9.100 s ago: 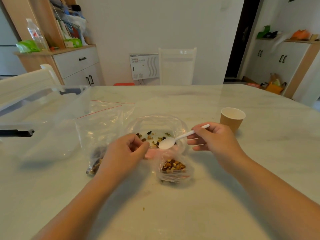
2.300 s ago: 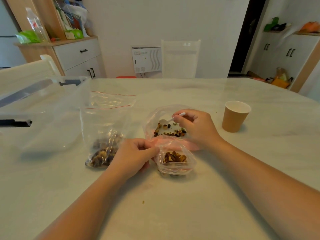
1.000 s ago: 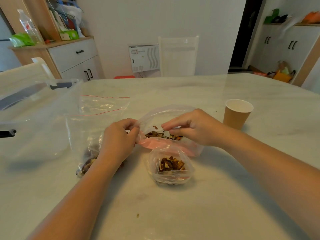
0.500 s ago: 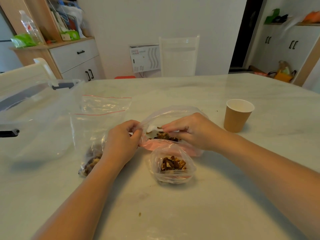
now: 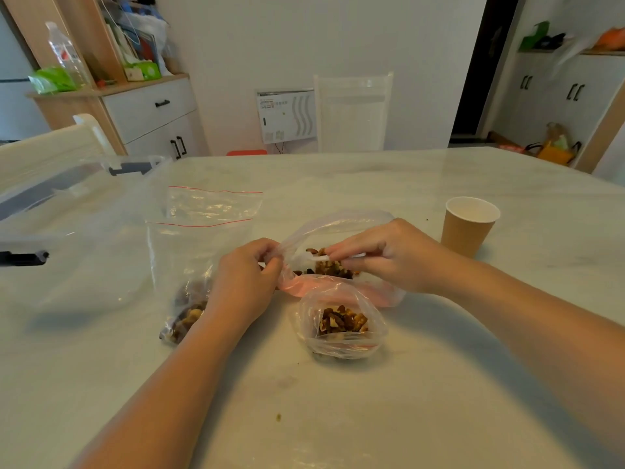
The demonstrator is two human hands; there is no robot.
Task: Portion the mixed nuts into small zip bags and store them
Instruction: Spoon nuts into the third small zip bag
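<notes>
A large clear bag of mixed nuts (image 5: 338, 228) lies open at the middle of the table. My left hand (image 5: 245, 282) pinches its left rim. My right hand (image 5: 385, 255) reaches into its mouth and pinches a white plastic spoon (image 5: 319, 258) over the nuts (image 5: 329, 267). Just in front stands a small open bag (image 5: 341, 324) holding a portion of nuts. To the left lies a zip bag with a red line (image 5: 189, 265), nuts at its bottom, partly behind my left wrist. An empty zip bag (image 5: 216, 204) lies behind it.
A brown paper cup (image 5: 468, 226) stands to the right of my right hand. A clear plastic storage box (image 5: 67, 204) with black clips sits at the table's left edge. A white chair (image 5: 353, 111) stands at the far side. A few crumbs (image 5: 278, 417) lie near me.
My left hand left the small portion bag and took the big bag's left rim. My right hand with the spoon stays inside the big bag, shifting slightly over the nuts.
</notes>
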